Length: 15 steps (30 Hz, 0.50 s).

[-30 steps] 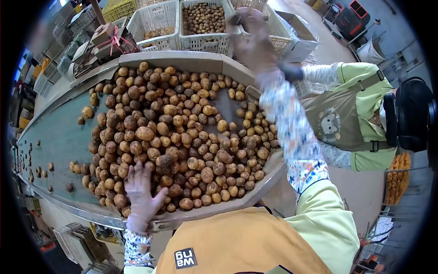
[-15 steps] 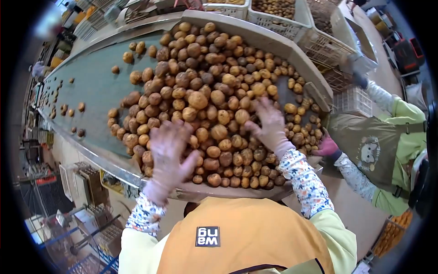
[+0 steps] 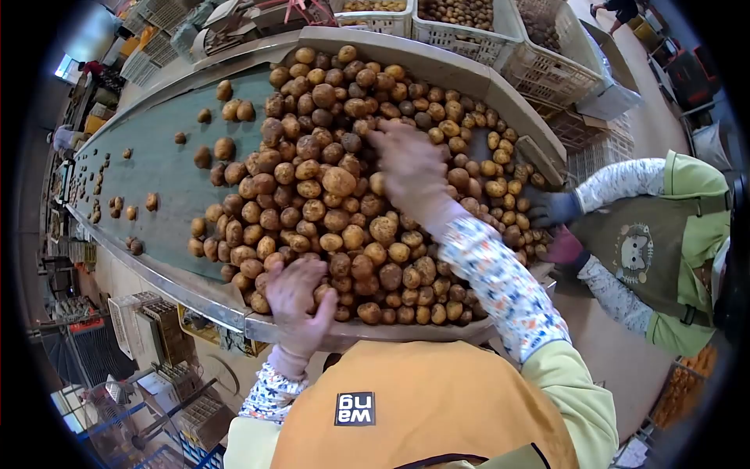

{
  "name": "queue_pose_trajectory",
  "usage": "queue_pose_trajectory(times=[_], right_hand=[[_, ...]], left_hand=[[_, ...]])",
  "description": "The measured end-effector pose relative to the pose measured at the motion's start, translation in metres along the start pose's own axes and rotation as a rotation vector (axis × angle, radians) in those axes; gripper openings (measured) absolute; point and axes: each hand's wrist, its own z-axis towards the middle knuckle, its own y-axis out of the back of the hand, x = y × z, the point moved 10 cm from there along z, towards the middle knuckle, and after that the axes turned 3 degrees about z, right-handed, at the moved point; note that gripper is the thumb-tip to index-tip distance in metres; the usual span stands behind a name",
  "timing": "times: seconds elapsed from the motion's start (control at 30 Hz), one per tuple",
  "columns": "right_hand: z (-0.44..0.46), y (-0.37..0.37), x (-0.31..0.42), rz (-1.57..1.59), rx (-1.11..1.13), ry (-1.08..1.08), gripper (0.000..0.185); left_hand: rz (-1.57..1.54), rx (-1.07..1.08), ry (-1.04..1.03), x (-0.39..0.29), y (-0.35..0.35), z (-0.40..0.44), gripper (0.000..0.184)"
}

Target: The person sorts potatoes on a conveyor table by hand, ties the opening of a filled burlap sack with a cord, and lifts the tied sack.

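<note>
A heap of small round potatoes [image 3: 312, 211], brown to yellow, lies at the wide end of a green conveyor belt [image 3: 168, 172]. My left hand [image 3: 297, 301], in a thin pale glove, rests on potatoes at the heap's near edge with its fingers apart. Farther out, my right hand [image 3: 410, 168] stretches across the middle of the pile, slightly blurred. Its fingers are extended over the potatoes, and their tips are partly lost among them. No potato shows gripped in either hand.
A metal rim [image 3: 187, 293] borders the belt on my side. Behind the raised far wall [image 3: 437, 59] stand white crates [image 3: 469, 39] of potatoes. At the right, a co-worker's dark-gloved hand [image 3: 553, 209] and pink-gloved hand [image 3: 564, 246] are at the heap's end.
My right hand has moved away from me and left over the heap. My left hand has drawn back toward the near rim. The co-worker's dark-gloved hand has come down to the potatoes.
</note>
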Motion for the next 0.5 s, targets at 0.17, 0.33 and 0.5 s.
queue_pose_trajectory(times=[0.17,0.33,0.5], right_hand=[[0.042,-0.081,0.009,-0.372,0.726,-0.146,0.056],[-0.029,-0.039,0.023,-0.056,0.391,-0.075,0.041],[0.021,0.139,0.033,-0.303,-0.294,0.368,0.035]], left_hand=[[0.026,0.036,-0.186,-0.037,-0.003,0.008,0.031],[0.469,0.006,0.078,0.034,0.022,0.011,0.054],[0.381,0.284,-0.022,0.012,-0.039,0.029,0.081]])
